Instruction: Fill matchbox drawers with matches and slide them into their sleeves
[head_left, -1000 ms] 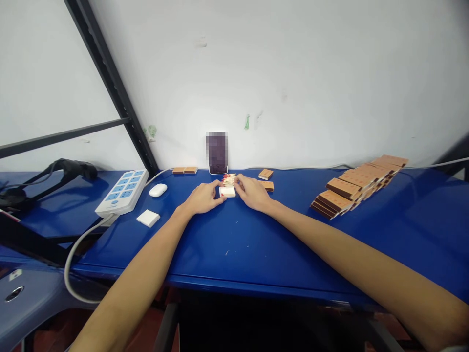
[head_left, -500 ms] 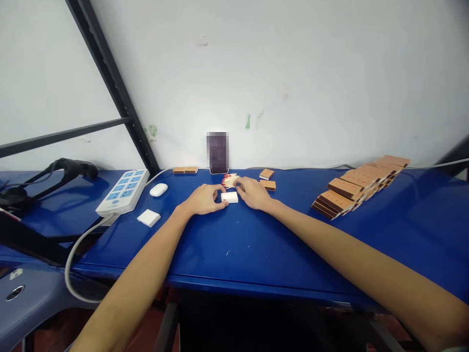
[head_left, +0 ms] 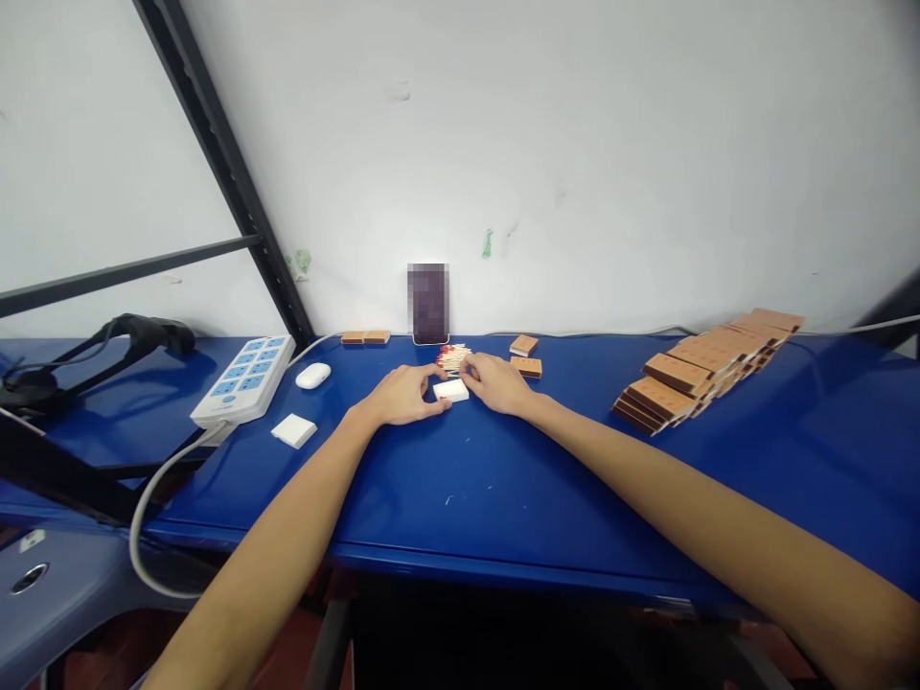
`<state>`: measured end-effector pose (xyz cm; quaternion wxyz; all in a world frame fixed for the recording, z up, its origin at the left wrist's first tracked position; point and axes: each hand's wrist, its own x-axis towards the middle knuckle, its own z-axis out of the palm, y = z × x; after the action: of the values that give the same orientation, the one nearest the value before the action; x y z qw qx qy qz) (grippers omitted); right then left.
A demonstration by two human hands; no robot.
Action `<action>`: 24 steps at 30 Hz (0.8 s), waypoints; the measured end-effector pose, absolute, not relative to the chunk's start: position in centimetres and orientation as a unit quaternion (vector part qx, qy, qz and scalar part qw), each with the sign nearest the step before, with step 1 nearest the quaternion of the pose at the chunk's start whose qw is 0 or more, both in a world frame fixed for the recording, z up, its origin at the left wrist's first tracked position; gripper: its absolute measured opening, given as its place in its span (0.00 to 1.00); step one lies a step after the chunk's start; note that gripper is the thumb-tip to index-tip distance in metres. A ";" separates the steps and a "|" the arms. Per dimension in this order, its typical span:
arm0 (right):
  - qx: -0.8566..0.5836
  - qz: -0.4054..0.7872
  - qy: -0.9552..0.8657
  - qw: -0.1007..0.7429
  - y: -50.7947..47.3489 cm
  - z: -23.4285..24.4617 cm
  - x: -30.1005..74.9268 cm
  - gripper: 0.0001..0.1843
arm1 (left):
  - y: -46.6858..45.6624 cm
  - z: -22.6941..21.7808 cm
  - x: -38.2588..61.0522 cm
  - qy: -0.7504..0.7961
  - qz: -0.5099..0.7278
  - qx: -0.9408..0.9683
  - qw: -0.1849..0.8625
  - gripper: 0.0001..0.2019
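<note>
A small white matchbox tray lies on the blue table with a little red at its left end. My left hand grips it from the left, thumb along the near side and fingers at the far side. Just behind the tray is a loose pile of red-tipped matches. My right hand is at the tray's right end beside the pile, its thumb and forefinger pinched together. What sits between those fingertips is too small to make out.
Two brown matchboxes lie right of the matches, and two more by the wall. A fanned stack of matchboxes stands at right. At left are a power strip, a white earphone case and a white tray. A phone leans on the wall.
The view has shifted slightly. The tray is turned a little and more red shows at its left end. Both hands stay nearly in place.
</note>
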<state>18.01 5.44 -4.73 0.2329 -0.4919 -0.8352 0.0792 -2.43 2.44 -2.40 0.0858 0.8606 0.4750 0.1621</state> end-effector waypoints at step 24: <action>-0.339 0.111 -0.880 0.312 4.8 -4.9 18.4 0.05 | 3.2 -2.9 -3.1 0.453 0.228 0.844 0.174 0.13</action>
<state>18.40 4.84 -4.95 0.3122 -0.3394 -0.8804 0.1105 -3.13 3.24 -2.88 0.1735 0.8444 0.4529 0.2276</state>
